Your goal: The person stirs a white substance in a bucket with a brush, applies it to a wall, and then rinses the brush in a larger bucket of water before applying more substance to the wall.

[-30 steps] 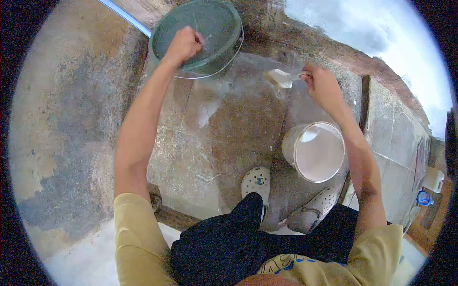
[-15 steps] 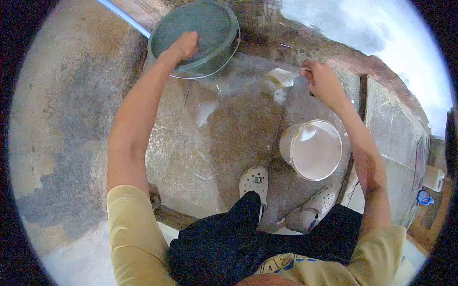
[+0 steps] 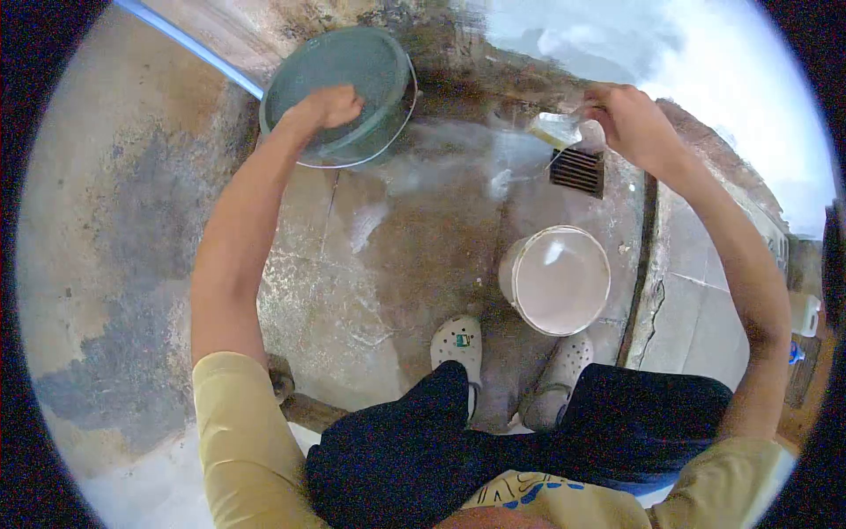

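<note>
A dark green bucket (image 3: pixel 377 84) with a thin wire handle stands at the upper left. My left hand (image 3: pixel 335 106) is closed over its round top; what the fingers hold, if anything, is hidden. At the upper right, the fingers of my right hand (image 3: pixel 630 123) are closed on a small whitish, see-through object (image 3: pixel 557 130) with a yellowish edge, whose kind I cannot make out. It is held above a dark slotted floor drain (image 3: pixel 577 172). Nearer to me is a white bucket (image 3: pixel 560 278) with pale, cloudy liquid inside, touched by neither hand.
My feet in pale clogs (image 3: pixel 457 342) are just below the white bucket. A blue pole (image 3: pixel 189 44) runs to the green bucket. The stained floor (image 3: pixel 423 238) looks wet in places. A white jug (image 3: pixel 804 315) stands at the far right.
My right hand has moved right with the whitish object, and the floor drain now shows beneath it. My left hand remains over the green bucket. The whole view has shifted slightly.
</note>
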The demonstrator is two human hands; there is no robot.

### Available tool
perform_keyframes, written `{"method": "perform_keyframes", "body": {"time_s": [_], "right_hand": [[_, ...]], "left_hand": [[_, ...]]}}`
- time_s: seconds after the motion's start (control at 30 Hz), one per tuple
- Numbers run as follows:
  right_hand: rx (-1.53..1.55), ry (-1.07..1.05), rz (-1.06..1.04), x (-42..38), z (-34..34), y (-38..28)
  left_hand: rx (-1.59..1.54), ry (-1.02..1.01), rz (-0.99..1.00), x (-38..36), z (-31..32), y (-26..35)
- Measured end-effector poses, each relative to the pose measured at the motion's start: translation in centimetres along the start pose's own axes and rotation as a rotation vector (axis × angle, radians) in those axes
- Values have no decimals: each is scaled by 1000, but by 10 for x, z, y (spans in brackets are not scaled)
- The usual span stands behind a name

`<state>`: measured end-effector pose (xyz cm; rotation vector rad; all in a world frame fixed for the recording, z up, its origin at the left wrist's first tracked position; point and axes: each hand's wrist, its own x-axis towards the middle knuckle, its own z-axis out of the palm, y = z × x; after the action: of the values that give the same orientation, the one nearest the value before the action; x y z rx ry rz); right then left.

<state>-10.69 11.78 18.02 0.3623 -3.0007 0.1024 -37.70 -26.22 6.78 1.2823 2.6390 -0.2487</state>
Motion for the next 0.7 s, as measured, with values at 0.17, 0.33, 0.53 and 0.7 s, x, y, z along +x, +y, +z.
{"method": "perform_keyframes", "body": {"time_s": [0.17, 0.33, 0.53, 0.7], "right_hand": [[183, 143, 90, -7, -20, 18], [525, 219, 316, -26, 3, 52], [777, 268, 377, -38, -4, 87], [713, 416, 418, -51, -37, 105]], "left_hand": [[53, -71, 120, 1, -3, -1], [57, 232, -357, -2, -27, 33], [19, 495, -155, 34, -55, 21], [-194, 620, 2, 59, -133, 96]]}}
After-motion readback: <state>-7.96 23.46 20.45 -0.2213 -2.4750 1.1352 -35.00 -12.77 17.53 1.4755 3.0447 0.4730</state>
